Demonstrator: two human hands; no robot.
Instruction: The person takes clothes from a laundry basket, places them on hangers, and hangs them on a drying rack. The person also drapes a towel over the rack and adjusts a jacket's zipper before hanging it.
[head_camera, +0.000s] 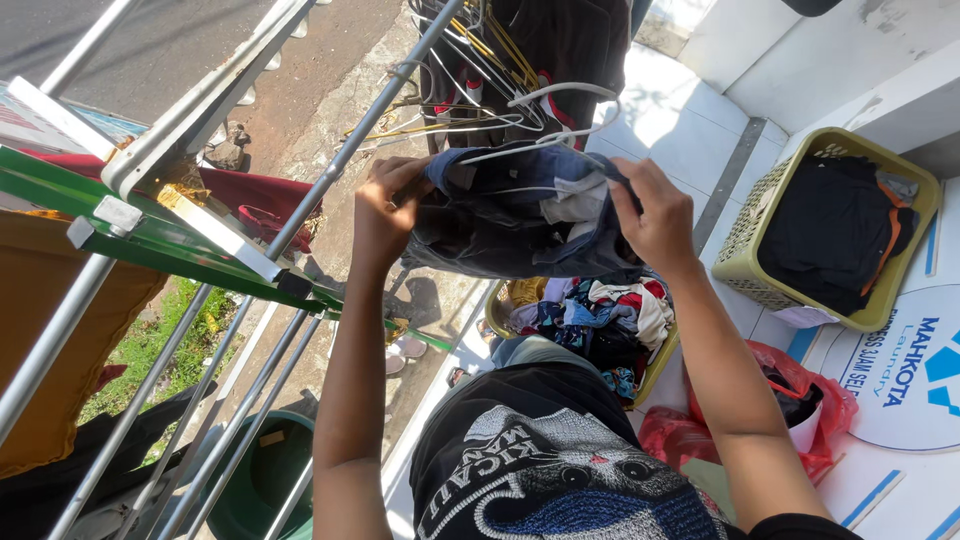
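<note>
- Beside the metal drying rack (300, 205), a dark blue garment (520, 215) is held up on a white hanger (545, 125); the left hand (385, 215) and right hand (655, 215) are closed on its two ends.
- Its long axis is stretched level between the hands, with the cloth sagging below.
- A slack grip could let the garment slide off the hanger, judging by the bunching, toward the yellow basket of mixed clothes (600, 320).

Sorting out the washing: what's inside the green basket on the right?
The green basket holds dark clothes, one with an orange stripe, and a grey piece at the corner. Anything beneath that top layer is covered.
</note>
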